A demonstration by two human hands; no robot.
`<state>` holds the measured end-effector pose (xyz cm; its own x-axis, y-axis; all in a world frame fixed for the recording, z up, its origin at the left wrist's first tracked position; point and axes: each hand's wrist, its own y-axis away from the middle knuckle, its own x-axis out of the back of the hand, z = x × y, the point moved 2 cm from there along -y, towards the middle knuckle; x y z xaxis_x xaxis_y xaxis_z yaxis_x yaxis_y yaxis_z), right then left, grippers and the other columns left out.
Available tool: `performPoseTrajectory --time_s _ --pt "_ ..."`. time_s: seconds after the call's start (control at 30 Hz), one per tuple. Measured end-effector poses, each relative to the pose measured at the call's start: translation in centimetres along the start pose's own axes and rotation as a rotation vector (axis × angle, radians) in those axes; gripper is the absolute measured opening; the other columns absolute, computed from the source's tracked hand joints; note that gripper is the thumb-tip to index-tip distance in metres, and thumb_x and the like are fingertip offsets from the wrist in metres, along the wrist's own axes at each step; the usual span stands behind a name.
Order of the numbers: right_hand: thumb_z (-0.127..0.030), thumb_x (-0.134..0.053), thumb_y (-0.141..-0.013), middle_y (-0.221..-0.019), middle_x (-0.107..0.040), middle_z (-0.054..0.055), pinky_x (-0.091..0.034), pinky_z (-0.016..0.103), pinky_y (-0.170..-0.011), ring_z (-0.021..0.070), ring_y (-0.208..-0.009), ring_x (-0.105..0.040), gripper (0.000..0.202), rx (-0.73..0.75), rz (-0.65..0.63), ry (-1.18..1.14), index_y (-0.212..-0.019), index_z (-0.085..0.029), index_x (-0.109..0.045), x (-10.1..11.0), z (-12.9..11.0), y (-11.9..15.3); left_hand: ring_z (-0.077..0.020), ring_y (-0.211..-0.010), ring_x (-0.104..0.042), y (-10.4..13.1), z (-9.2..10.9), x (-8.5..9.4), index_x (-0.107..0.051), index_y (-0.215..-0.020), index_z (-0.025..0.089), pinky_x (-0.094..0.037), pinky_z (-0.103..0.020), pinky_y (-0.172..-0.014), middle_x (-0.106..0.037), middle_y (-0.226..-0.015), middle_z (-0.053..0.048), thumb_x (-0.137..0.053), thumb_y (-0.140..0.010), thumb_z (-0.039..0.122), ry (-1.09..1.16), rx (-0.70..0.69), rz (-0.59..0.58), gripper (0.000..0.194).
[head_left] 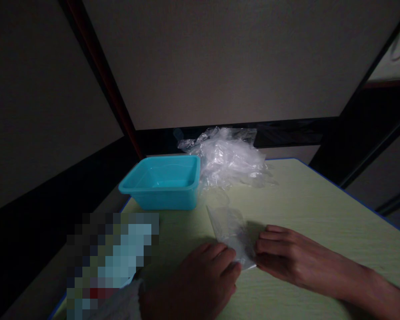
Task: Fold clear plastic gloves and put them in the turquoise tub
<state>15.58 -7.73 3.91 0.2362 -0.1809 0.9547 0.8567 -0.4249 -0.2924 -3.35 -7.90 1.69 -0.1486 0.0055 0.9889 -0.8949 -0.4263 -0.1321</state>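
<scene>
A small clear plastic bag lies on the table between my two hands, its near edge lifted a little. My left hand has its fingers curled, with thumb and fingertips closed on the bag's near left corner. From the right, my right hand reaches in with bent fingers pressed together at the bag's near right corner. The fingertips of the right hand are partly hidden behind its own knuckles. Whether the bag holds anything cannot be made out.
A turquoise plastic basin stands at the back left of the pale wooden table and looks bare inside. Beside it is a crumpled heap of clear plastic bags. A blurred-out object lies at the left edge. Panels rise behind.
</scene>
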Motion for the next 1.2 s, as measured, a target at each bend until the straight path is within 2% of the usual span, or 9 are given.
performPoseTrajectory --time_s 0.27,0.5,0.67,0.73,0.87,0.97,1.03,1.2 --pt "-0.010 -0.040 -0.091 -0.064 -0.054 0.001 -0.029 0.034 -0.057 0.0155 -0.061 -0.043 0.033 -0.005 0.012 0.032 -0.063 -0.018 -0.056 -0.6 -0.5 0.2 -0.0191 -0.097 -0.053 0.0 0.2 0.5 -0.053 -0.104 0.017 -0.044 -0.032 -0.086 -0.059 -0.103 -0.005 -0.051 -0.088 0.019 0.058 0.043 -0.009 0.016" --pt "-0.011 -0.045 -0.082 -0.068 -0.055 0.001 -0.032 0.031 -0.063 0.0147 -0.065 -0.047 0.019 -0.193 0.000 -0.207 -0.068 -0.018 -0.055 -0.4 -0.1 0.1 -0.0208 -0.094 -0.055 0.1 0.3 0.6 -0.054 -0.097 0.017 -0.046 -0.035 -0.085 -0.061 -0.100 -0.005 -0.055 -0.084 0.024 0.029 0.126 0.024 0.015" --pt "-0.009 -0.046 -0.075 -0.068 -0.055 0.001 -0.035 0.031 -0.064 0.0147 -0.066 -0.048 0.015 -0.262 0.024 -0.319 -0.067 -0.019 -0.054 0.0 -0.2 -0.1 -0.0213 -0.091 -0.056 0.3 0.2 -0.1 -0.055 -0.097 0.015 -0.047 -0.035 -0.082 -0.062 -0.099 -0.006 -0.050 -0.085 0.016 -0.097 0.118 0.112 0.013" --pt "-0.009 -0.045 -0.074 -0.068 -0.055 0.002 -0.036 0.031 -0.064 0.0151 -0.066 -0.049 0.015 -0.271 0.016 -0.342 -0.067 -0.019 -0.054 0.1 -0.4 -0.1 -0.0211 -0.093 -0.056 0.4 0.1 -0.5 -0.054 -0.101 0.013 -0.046 -0.034 -0.083 -0.063 -0.103 -0.007 -0.046 -0.086 0.011 -0.144 0.096 0.131 0.018" --pt "-0.011 -0.046 -0.075 -0.070 -0.056 0.002 -0.038 0.032 -0.064 0.0164 -0.067 -0.049 0.013 -0.244 0.008 -0.316 -0.069 -0.019 -0.054 0.0 -0.6 -0.1 -0.0209 -0.098 -0.055 0.6 0.0 -1.0 -0.053 -0.109 0.010 -0.044 -0.033 -0.087 -0.062 -0.108 -0.009 -0.042 -0.086 0.004 -0.192 0.081 0.121 0.026" --pt "-0.020 -0.048 -0.079 -0.075 -0.059 0.005 -0.041 0.035 -0.068 0.0194 -0.073 -0.050 0.010 -0.185 -0.010 -0.204 -0.078 -0.018 -0.058 -0.2 -0.6 0.0 -0.0202 -0.098 -0.055 0.6 0.1 -0.8 -0.053 -0.109 0.010 -0.043 -0.033 -0.089 -0.062 -0.109 -0.009 -0.040 -0.087 0.004 -0.170 0.090 0.105 0.026" --pt "-0.026 -0.047 -0.083 -0.082 -0.062 0.008 -0.043 0.038 -0.072 0.0217 -0.078 -0.052 0.017 -0.147 -0.025 -0.121 -0.086 -0.016 -0.060 -0.6 -0.5 0.1 -0.0202 -0.097 -0.056 0.6 0.2 -0.5 -0.054 -0.106 0.011 -0.044 -0.033 -0.088 -0.063 -0.107 -0.009 -0.039 -0.087 0.004 -0.151 0.107 0.092 0.025" --pt "-0.019 -0.036 -0.088 -0.103 -0.067 0.012 -0.050 0.039 -0.076 0.0238 -0.090 -0.060 0.028 -0.069 0.030 -0.054 -0.094 -0.012 -0.063 -1.3 -0.3 0.1 -0.0197 -0.092 -0.057 0.4 0.2 -0.4 -0.056 -0.101 0.013 -0.046 -0.032 -0.084 -0.064 -0.102 -0.008 -0.039 -0.086 0.003 -0.129 0.112 0.098 0.025"
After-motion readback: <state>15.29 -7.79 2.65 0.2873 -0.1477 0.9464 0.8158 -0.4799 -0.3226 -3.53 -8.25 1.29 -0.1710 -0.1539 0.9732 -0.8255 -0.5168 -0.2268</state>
